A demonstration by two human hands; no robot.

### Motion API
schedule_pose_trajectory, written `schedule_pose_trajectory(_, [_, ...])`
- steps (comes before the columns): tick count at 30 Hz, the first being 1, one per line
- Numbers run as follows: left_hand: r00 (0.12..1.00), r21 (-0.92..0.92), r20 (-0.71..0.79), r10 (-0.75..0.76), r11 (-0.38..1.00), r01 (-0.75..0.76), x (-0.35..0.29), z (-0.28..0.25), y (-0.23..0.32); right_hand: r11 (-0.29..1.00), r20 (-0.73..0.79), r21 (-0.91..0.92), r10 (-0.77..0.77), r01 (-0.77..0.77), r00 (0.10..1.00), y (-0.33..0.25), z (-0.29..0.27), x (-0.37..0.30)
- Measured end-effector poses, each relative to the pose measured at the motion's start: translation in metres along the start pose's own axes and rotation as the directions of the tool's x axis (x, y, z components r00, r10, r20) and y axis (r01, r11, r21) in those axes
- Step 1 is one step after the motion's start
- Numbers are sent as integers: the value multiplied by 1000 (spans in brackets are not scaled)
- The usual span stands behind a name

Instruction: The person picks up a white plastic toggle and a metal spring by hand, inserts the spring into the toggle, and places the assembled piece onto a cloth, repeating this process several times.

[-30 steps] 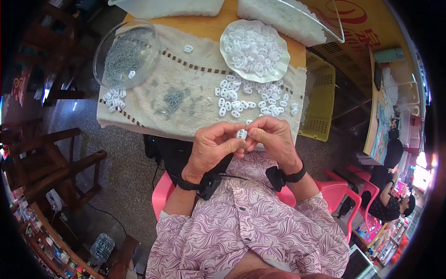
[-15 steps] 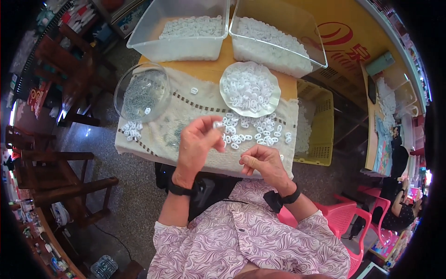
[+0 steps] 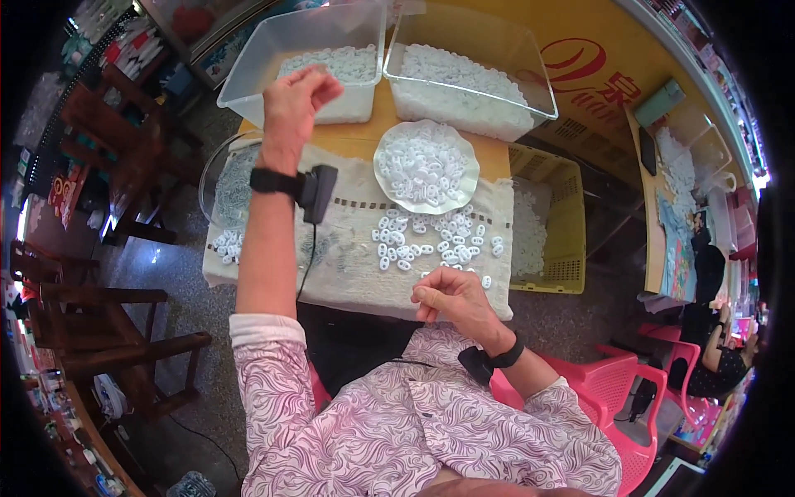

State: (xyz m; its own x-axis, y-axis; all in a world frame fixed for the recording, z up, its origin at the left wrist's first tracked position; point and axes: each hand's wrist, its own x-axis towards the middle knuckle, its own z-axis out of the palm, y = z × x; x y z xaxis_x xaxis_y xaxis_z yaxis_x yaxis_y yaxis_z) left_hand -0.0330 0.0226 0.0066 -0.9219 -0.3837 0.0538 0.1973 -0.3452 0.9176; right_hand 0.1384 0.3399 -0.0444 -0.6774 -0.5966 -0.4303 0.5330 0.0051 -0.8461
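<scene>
My left hand (image 3: 291,106) reaches out over the left clear plastic bin (image 3: 248,89), which holds many small white plastic pieces (image 3: 352,65). Its fingers are loosely bent and apart, and no piece shows in them. Near the table's front edge, my right hand (image 3: 454,300) is closed, with thumb and fingertips together; whatever they may hold is too small to make out. Beyond the right hand, loose white oval two-holed pieces (image 3: 402,240) lie scattered on the cream towel (image 3: 348,286). A scalloped white plate (image 3: 383,184) heaped with similar white pieces stands behind them.
A second clear bin (image 3: 538,106) of white pieces stands at the back right. My left forearm partly covers a round clear bowl (image 3: 234,192) of small metal parts. A yellow crate (image 3: 571,224) sits right of the table, a dark wooden chair (image 3: 124,348) left, and pink chairs (image 3: 609,385) lower right.
My left hand has moved from above the towel, where it pinched a white piece, forward and left over the bin. That piece no longer shows. My right hand remains near the front edge.
</scene>
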Motion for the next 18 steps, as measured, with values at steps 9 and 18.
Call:
schedule_pose_trajectory(9, [999,150,-39,32,988,-26,-91,37,-12,992,-134,63,-98,107,986,-16,-16,28])
schedule_pose_trajectory(18, [956,66,193,-222,975,213,-253,75,-68,945,-242,81,-288,315,926,-23,-30,49])
